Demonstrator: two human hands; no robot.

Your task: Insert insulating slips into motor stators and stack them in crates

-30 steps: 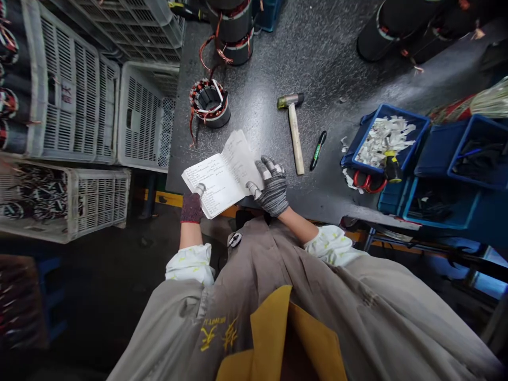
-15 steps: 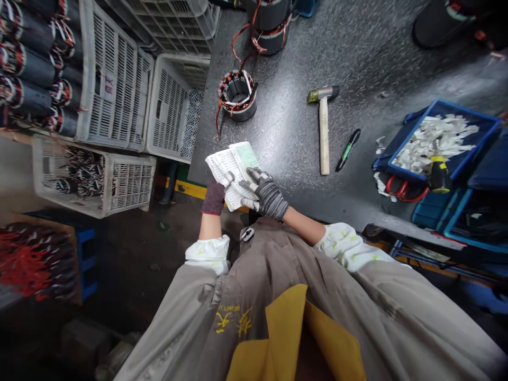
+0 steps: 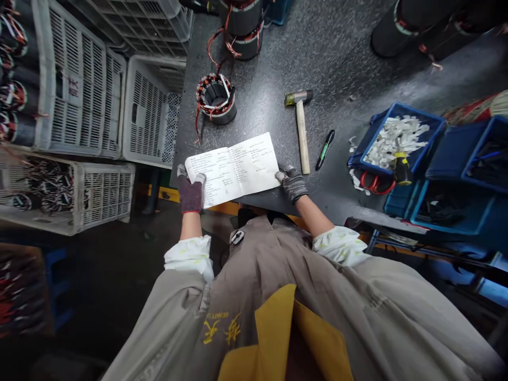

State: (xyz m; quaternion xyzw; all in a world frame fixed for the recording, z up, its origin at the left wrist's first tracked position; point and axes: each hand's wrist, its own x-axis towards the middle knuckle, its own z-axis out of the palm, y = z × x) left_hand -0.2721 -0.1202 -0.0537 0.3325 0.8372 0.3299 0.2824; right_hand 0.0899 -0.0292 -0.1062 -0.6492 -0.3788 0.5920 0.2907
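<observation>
A notebook (image 3: 254, 164) lies spread out flat at the table's near edge, both pages covered in handwriting. My left hand (image 3: 191, 190), in a dark maroon glove with pale fingertips, grips its left page edge, thumb on top. At the right page edge, my right hand (image 3: 292, 182) in a grey striped glove pinches the paper. Beyond the notebook stands a stator (image 3: 216, 100) with copper windings and white strips. To the right lie a mallet (image 3: 302, 132) with a wooden handle and a black marker pen (image 3: 325, 150).
Blue bins (image 3: 359, 151) on the right hold white scraps, with a yellow-black screwdriver (image 3: 402, 169) and red-handled scissors (image 3: 373, 182) beside them. Stacked stators (image 3: 244, 29) and dark cylinders (image 3: 391, 37) stand at the back. Plastic crates (image 3: 81, 90) line the left side.
The notebook has gone from partly folded, with a green page showing, to fully spread. My hands have moved apart to its two outer edges. The camera view has shifted right.
</observation>
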